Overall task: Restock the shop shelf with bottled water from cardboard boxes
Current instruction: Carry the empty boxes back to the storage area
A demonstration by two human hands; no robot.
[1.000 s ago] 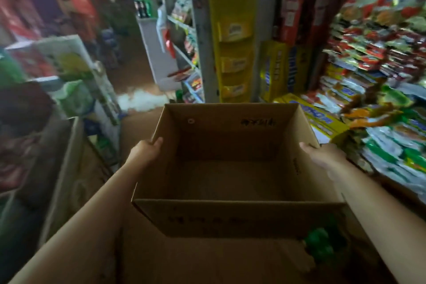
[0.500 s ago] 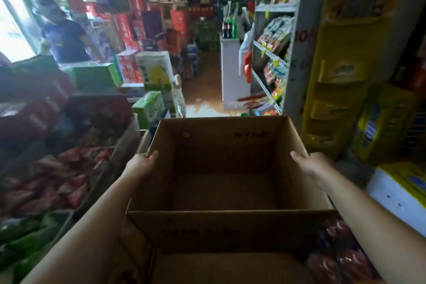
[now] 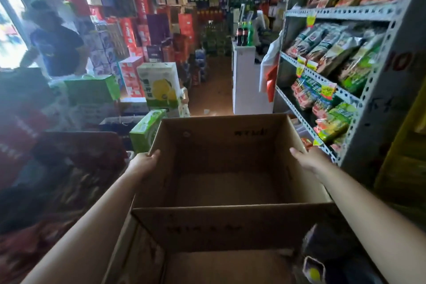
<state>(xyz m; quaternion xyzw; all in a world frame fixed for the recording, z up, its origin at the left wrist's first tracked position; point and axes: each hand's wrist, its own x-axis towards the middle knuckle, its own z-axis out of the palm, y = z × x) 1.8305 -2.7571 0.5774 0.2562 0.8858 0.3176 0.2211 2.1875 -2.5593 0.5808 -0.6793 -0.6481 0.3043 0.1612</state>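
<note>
1. An open, empty cardboard box point(image 3: 221, 168) is held between both hands.
2. The left hand point(image 3: 144, 163) grips its left wall.
3. The right hand point(image 3: 310, 160) grips its right wall.
4. A snack shelf point(image 3: 341, 90) stands at right.

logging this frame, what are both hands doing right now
Left hand: grips the left wall of the empty cardboard box.
Right hand: grips the box's right wall.

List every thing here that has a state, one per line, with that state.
cardboard box: open at the top, no bottles visible inside, held up by both sides.
left hand: grips the box's left wall, thumb over the rim.
right hand: grips the box's right wall, thumb over the rim.
metal shelf: stocked with snack packets.
soda bottles: upright on the white counter.
</note>
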